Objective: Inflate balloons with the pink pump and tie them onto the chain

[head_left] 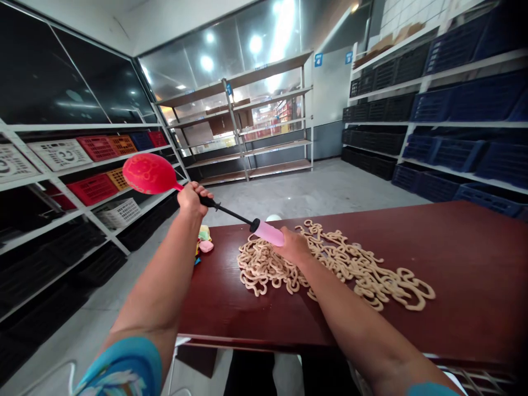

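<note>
Balloon (pixel 148 173), red with faint yellow patterning, rides in the air left of centre in the frame, in front of the shelved crates (pixel 97 147). From where I stand, its rounded body points to the left and its neck tapers right, straight into the left hand (pixel 193 199). That hand is closed around the neck and the black end of the pump (pixel 268 232); the fingers cover the join, so I cannot tell how far the neck reaches over it.

The pump's long axis slants from the left hand down to the right, towards the middle of the frame, with a length of black rod showing before the pink barrel. The right hand (pixel 292 246) is wrapped about the barrel's far end. So the hands are well apart, one at each end of the pump, and the balloon lies beyond the left, clearly the nearer of the two.

Below the barrel and right hand, tan loops (pixel 264 264) lie heaped across the worktop (pixel 466 264). Small bright packets (pixel 206 246) sit at its left edge, near the left forearm.
</note>
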Available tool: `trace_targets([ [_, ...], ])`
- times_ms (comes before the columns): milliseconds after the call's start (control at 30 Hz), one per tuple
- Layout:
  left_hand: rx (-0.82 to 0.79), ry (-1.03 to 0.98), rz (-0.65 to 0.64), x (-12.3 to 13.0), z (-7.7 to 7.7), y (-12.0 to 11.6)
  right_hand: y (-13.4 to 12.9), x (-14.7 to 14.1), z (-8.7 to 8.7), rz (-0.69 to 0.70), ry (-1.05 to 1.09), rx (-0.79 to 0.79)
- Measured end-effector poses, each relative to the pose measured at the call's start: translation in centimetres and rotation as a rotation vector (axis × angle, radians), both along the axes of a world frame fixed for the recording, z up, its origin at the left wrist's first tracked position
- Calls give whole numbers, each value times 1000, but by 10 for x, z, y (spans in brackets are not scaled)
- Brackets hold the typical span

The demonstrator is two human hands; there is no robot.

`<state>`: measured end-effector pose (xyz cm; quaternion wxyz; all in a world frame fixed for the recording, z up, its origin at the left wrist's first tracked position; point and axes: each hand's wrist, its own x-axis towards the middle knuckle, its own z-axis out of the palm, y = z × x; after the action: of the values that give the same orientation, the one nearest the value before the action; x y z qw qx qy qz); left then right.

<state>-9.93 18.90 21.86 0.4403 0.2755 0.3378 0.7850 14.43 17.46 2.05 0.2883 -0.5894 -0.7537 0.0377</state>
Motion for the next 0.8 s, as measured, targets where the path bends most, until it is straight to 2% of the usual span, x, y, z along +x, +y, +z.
trace_targets([
  [100,-13,-10,-5,14,-16,0,1,-1,-4,1,-13,15],
  [367,-74,-17,-75,66,-77,7,2,-4,-11,-8,-28,75],
  [467,-57,-16,-87,76,-88,8,3,-3,-11,-2,-19,101],
  [533,-60,-13,-88,76,-84,8,4,-2,-10,1,-8,133],
  [600,-76,-9,-86,68,-72,7,4,-1,-9,1,8,156],
  [800,-52,-2,-45,19,-17,2,9,1,-11,15,68,172],
])
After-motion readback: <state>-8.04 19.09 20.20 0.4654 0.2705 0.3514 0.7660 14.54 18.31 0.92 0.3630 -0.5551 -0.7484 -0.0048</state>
